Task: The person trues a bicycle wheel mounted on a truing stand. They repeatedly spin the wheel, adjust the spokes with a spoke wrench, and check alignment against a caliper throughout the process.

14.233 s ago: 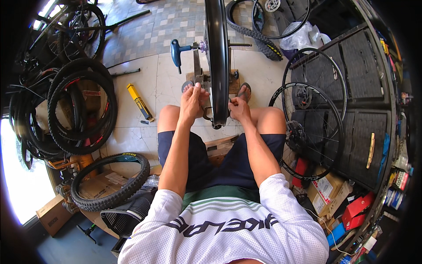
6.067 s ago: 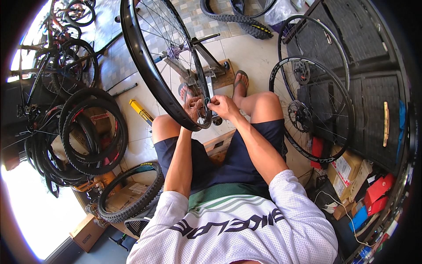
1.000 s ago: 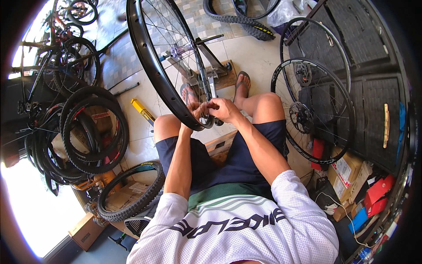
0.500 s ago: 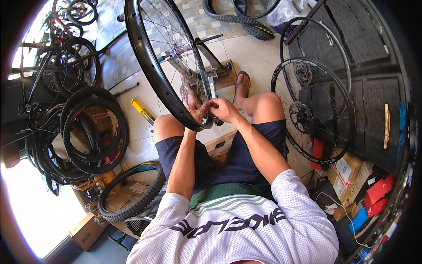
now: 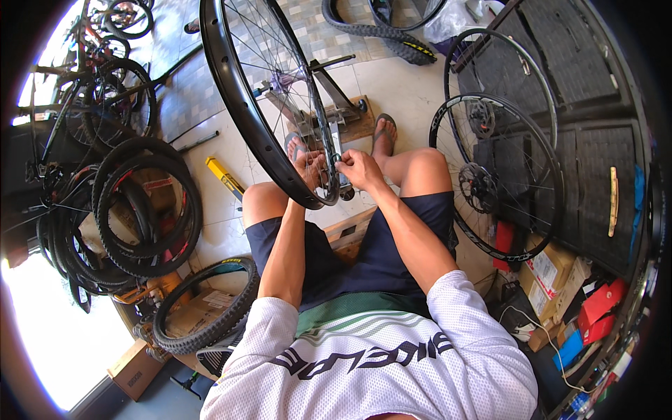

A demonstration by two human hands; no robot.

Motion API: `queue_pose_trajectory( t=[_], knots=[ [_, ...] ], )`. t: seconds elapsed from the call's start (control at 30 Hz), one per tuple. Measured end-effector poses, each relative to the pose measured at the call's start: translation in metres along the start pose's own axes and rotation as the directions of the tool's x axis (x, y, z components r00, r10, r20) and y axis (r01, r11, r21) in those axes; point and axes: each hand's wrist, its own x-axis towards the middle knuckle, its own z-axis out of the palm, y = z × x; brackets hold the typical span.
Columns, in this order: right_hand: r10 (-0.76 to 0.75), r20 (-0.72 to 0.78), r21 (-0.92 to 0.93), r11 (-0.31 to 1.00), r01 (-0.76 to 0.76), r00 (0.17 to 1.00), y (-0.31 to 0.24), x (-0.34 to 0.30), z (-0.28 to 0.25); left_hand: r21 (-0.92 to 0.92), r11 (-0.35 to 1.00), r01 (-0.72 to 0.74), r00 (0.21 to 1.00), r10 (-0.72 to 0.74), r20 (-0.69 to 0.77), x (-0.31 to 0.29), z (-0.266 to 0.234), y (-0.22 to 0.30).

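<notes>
A bicycle wheel with a wide black rim (image 5: 246, 133) stands upright between my legs. Its hub (image 5: 281, 81) is mounted in a metal wheel truing stand (image 5: 334, 98) on a wooden base. Inside the rim's lower part, my left hand (image 5: 310, 168) is closed among the spokes, its fingertips partly hidden by them. Just right of the rim, my right hand (image 5: 360, 171) pinches a small dark piece at its fingertips, too small to name. Both hands are close to the rim's near side, slightly apart from each other.
Two spoked wheels with disc rotors (image 5: 483, 183) lean against dark cabinets (image 5: 560, 189) at right. Several tyres (image 5: 143, 203) hang at left near bicycles; another tyre (image 5: 203, 308) rests below. A yellow tool or box (image 5: 224, 178) lies on the floor. Boxes (image 5: 556, 280) crowd the lower right.
My hands have drawn a little apart: the left shifted slightly left, and the right fingertips now show a small dark piece. The wheel stays nearly where it was.
</notes>
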Motion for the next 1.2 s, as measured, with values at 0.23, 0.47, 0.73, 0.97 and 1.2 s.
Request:
queue_pose_trajectory(
  t=[0.23,0.47,0.73,0.97,1.2],
  knots=[
    [-0.005,0.131,0.143,0.99,-0.014,0.991,0.006,0.004,0.004,0.009,1.0,0.0,1.0,0.0,0.028,-0.006,0.004,0.005],
    [-0.144,0.163,0.09,0.987,0.131,0.976,-0.007,-0.005,-0.002,0.323,0.929,0.18,0.961,-0.236,0.143,-0.025,-0.003,0.042],
    [-0.105,0.193,0.102,0.991,0.086,0.976,-0.013,-0.005,0.003,0.515,0.844,-0.148,0.987,0.162,0.018,-0.008,-0.01,0.006],
    [-0.122,0.283,0.347,0.938,0.017,0.951,0.005,0.0,0.005,0.534,0.843,-0.06,0.99,0.117,-0.074,-0.03,0.017,0.03],
    [-0.049,0.129,0.533,0.846,-0.027,0.99,-0.006,0.008,-0.01,0.057,0.994,-0.091,0.989,0.096,-0.11,-0.03,-0.012,0.022]
  ],
)
